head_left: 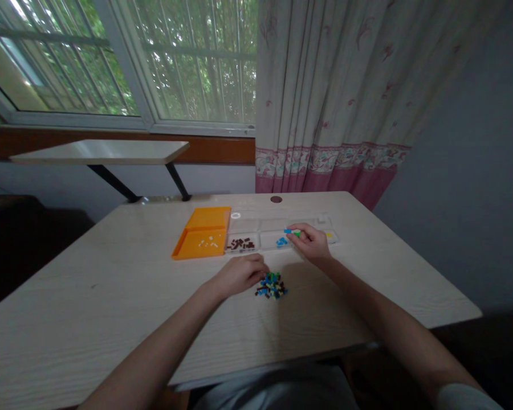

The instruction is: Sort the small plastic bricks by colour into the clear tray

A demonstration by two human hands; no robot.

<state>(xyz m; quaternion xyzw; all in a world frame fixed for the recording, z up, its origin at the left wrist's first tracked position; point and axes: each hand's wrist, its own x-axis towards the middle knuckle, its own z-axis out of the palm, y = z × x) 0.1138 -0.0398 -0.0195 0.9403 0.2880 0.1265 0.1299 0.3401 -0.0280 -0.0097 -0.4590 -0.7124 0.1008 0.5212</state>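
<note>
My right hand (311, 244) is over the clear compartment box (259, 249), its fingertips pinched on a small blue toy brick (287, 231). A green piece (297, 234) shows right beside those fingers; whether it is held or lies below, I cannot tell. Several blue bricks (281, 242) lie in the compartment under this hand. My left hand (241, 274) is closed, with its fingers curled down at the upper left edge of a mixed pile of small bricks (272, 286) in blue, green, brown and pale yellow. Whatever its fingertips hold is hidden.
Brown bricks (242, 244) fill a left compartment, and yellow ones (329, 234) lie at the right end. An orange tray (199, 255) with white pieces (207, 243) adjoins the box. A raised shelf (106, 151) stands at the back left, near a round table hole (276, 199).
</note>
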